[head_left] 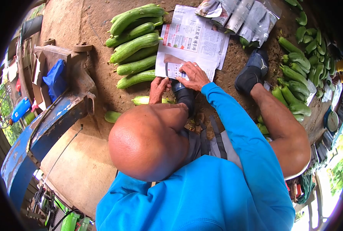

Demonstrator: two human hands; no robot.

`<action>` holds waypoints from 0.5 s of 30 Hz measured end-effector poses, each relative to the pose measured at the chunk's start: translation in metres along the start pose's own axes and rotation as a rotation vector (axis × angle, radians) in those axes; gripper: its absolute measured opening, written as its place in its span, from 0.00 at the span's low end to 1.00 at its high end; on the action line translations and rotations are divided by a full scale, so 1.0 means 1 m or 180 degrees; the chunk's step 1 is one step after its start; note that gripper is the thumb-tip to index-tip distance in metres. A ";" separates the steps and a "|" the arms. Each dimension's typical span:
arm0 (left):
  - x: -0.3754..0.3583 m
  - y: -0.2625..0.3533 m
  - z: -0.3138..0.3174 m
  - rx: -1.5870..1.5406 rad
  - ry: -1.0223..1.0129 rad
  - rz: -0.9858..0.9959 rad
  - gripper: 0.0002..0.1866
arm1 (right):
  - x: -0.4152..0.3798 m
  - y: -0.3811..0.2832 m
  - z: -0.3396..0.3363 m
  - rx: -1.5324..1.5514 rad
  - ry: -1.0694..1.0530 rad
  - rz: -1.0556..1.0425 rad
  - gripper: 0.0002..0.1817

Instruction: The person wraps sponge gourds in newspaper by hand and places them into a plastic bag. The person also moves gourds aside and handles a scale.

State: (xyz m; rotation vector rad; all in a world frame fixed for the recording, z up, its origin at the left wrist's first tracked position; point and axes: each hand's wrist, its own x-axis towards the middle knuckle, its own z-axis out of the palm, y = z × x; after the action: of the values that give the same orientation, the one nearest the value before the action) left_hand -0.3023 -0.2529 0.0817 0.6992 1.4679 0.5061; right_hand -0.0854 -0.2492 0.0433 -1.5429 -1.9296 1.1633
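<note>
Hands: right hand [193, 75] flat on newspaper [190, 40], left hand [159, 86] beside.

Soft, even daylight, bright enough for clear colour, with only faint shadows on the ground. Strong fisheye bending curves the edges inside a black round border. The far right rim is overexposed.

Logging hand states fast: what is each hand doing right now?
Left hand: fingers curled at the near edge of the newspaper; whether it has a grip on it cannot be told.
Right hand: open, pressed flat on the newspaper.
</note>
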 end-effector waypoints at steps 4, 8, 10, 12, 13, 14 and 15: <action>0.001 -0.002 -0.001 -0.0018 -0.0002 -0.0005 0.13 | 0.002 0.001 0.001 0.0006 0.0023 -0.0033 0.23; 0.000 -0.001 -0.001 -0.0111 -0.0056 0.0043 0.12 | 0.003 0.001 0.001 0.0030 0.0050 0.0009 0.22; 0.000 0.000 -0.001 -0.0101 -0.0057 0.0027 0.12 | 0.003 0.001 0.002 0.0051 0.0063 0.0024 0.22; 0.000 0.000 0.000 -0.0127 -0.0038 0.0046 0.12 | 0.004 0.001 0.002 0.0030 0.0040 0.0051 0.22; 0.001 0.000 0.000 -0.0128 -0.0037 0.0046 0.12 | 0.004 0.001 0.002 0.0030 0.0039 0.0050 0.22; 0.001 -0.001 -0.001 -0.0145 -0.0046 0.0041 0.12 | 0.004 0.001 0.002 0.0007 0.0063 0.0032 0.22; 0.002 0.000 0.000 -0.0161 -0.0056 0.0036 0.12 | 0.004 0.001 0.002 -0.0016 0.0086 0.0015 0.22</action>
State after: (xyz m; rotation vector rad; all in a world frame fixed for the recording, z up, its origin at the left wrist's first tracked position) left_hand -0.3027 -0.2520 0.0804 0.6706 1.4308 0.5428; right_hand -0.0873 -0.2466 0.0404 -1.5586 -1.9141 1.1345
